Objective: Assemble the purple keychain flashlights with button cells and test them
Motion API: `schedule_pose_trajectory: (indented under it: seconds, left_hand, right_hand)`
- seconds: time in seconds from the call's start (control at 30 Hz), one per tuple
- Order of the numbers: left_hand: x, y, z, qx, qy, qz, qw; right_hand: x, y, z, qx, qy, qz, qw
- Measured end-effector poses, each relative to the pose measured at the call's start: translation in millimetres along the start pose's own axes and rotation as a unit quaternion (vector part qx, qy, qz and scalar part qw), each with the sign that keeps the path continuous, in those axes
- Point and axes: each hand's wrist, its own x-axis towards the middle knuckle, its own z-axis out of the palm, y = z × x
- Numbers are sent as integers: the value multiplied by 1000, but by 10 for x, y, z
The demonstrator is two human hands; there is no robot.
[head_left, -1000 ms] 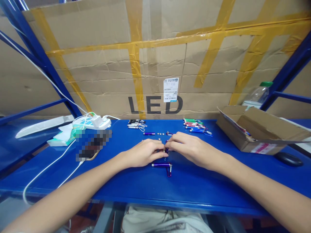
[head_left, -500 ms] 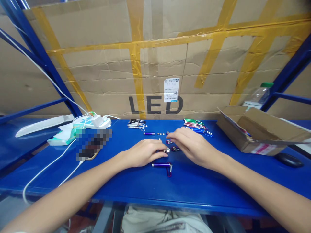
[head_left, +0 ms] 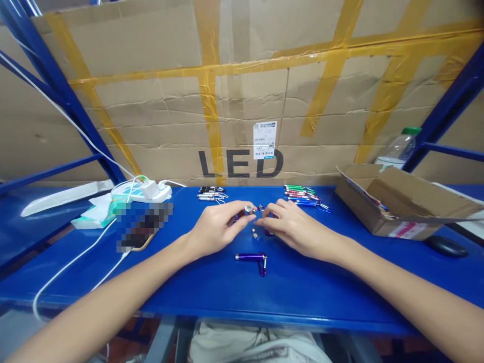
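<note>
My left hand (head_left: pixel 221 227) is closed on a small purple flashlight tube (head_left: pixel 237 218), whose round silver end (head_left: pixel 249 209) faces me between thumb and fingers. Just to its right is my right hand (head_left: pixel 289 227), fingers bent and fingertips close together; whatever they hold, if anything, is too small to make out. Below the fingertips lie small silver button cells (head_left: pixel 254 233). Purple carabiner caps (head_left: pixel 268 233) are partly hidden behind my right hand. Nearer to me a whole purple flashlight (head_left: pixel 251 257) with a carabiner lies on the blue table (head_left: pixel 212 297).
Black and silver flashlights (head_left: pixel 212 194) lie at the back; green, red and blue flashlights (head_left: pixel 302 196) lie right of them. An open cardboard box (head_left: pixel 378 201) and a black mouse (head_left: pixel 446 246) are at right. Phone (head_left: pixel 143 229), tissues (head_left: pixel 93 214) and power strip (head_left: pixel 159 191) are at left.
My left hand has moved up and left and now holds the purple tube, which seems to be the one that lay on the table. My right hand has shifted slightly down. Button cells now show below the hands.
</note>
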Motion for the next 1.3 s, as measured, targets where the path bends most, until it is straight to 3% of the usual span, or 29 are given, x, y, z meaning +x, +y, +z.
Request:
schedule_pose_trajectory:
  seconds: [0.1, 0.3, 0.83, 1.03, 1.3]
  left_hand:
    - [8, 15, -2, 27, 29, -46, 998]
    - [-6, -20, 47, 64, -4, -73, 995]
    - [-7, -29, 58, 74, -89, -103, 988]
    - [-5, -34, 55, 81, -111, -105, 985]
    - [-4, -46, 50, 51, -152, -91, 983]
  right_hand:
    - [-7, -24, 16, 11, -32, -11, 999]
    - [-15, -12, 86, 37, -97, -27, 994]
    - [0, -24, 77, 78, -90, -32, 992]
    - [-1, -32, 19, 64, -42, -34, 996]
    - [-8, -25, 7, 140, 115, 32, 983]
